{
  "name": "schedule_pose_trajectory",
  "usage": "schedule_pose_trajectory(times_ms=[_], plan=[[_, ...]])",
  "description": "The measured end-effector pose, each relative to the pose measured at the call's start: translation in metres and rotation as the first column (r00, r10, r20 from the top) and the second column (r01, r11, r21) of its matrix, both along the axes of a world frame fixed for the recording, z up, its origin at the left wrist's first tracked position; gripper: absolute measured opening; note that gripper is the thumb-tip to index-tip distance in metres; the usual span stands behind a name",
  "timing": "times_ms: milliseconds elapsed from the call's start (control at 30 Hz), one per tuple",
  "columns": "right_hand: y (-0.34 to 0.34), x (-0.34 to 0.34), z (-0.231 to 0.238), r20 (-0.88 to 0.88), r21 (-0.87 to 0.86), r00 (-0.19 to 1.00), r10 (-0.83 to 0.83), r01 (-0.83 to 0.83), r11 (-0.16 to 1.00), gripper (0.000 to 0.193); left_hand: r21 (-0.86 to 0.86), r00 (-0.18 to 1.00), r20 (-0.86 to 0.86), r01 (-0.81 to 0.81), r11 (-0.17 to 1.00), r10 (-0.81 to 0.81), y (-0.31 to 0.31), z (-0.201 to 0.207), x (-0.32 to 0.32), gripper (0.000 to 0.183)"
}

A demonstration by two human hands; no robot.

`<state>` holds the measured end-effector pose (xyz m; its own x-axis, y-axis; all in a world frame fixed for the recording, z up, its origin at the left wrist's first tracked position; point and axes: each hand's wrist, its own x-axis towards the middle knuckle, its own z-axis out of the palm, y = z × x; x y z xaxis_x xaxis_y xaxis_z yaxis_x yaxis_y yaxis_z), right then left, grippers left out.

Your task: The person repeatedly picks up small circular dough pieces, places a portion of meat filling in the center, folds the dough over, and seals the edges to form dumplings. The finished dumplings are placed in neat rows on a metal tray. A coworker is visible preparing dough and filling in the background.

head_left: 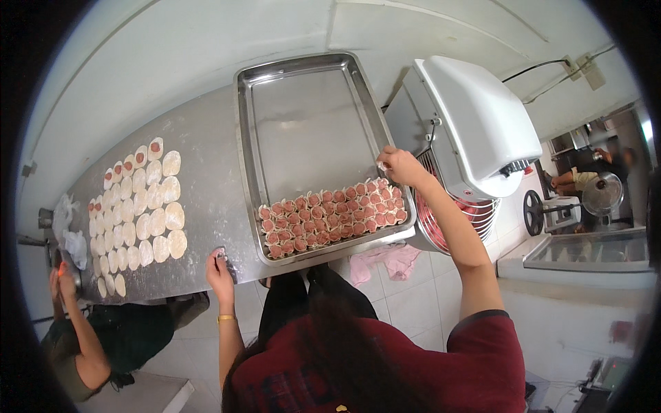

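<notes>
My right hand (pixel 403 167) is over the right rim of a deep metal tray (pixel 299 117), fingers pinched on a dumpling whose pale dough edge shows at the fingertips. Just below it, rows of open-topped dumplings (pixel 330 213) with pink meat filling are packed along the near end of the tray. At the table's front edge, left of the tray, my left hand (pixel 220 270) has its fingers closed together. Something small and pale shows at its fingertips, too small to name.
Floured dough rounds (pixel 141 203) lie in rows on the metal table (pixel 206 158), a few topped with meat. A white mixer (pixel 475 124) with a wire guard stands right of the tray. A co-worker's hands (pixel 63 282) hold something orange at the far left.
</notes>
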<state>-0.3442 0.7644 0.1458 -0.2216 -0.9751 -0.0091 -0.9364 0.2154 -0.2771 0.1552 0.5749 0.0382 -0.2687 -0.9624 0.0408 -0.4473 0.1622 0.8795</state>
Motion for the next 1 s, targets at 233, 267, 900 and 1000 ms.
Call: schedule_pose_trajectory(times_ms=[233,267,900,1000], plan=[[0.008,-0.009,-0.015,-0.089,0.064,0.983,0.164,-0.158,0.985,0.024,-0.039,0.992,0.106,-0.058,0.998,0.062,-0.001,0.000,-0.005,0.021],[0.011,-0.009,-0.016,-0.073,0.063,0.986,0.152,-0.147,0.987,0.024,-0.050,0.992,0.109,-0.057,0.997,0.062,0.001,0.005,-0.010,0.021],[-0.005,-0.006,0.004,-0.018,0.433,0.998,0.056,-0.042,0.900,0.015,-0.101,0.987,0.141,-0.069,0.992,0.083,0.008,0.018,-0.013,0.021],[-0.004,-0.007,0.007,-0.036,0.441,0.997,0.074,-0.051,0.896,0.015,-0.089,0.989,0.132,-0.059,0.994,0.071,0.009,0.020,-0.013,0.021]])
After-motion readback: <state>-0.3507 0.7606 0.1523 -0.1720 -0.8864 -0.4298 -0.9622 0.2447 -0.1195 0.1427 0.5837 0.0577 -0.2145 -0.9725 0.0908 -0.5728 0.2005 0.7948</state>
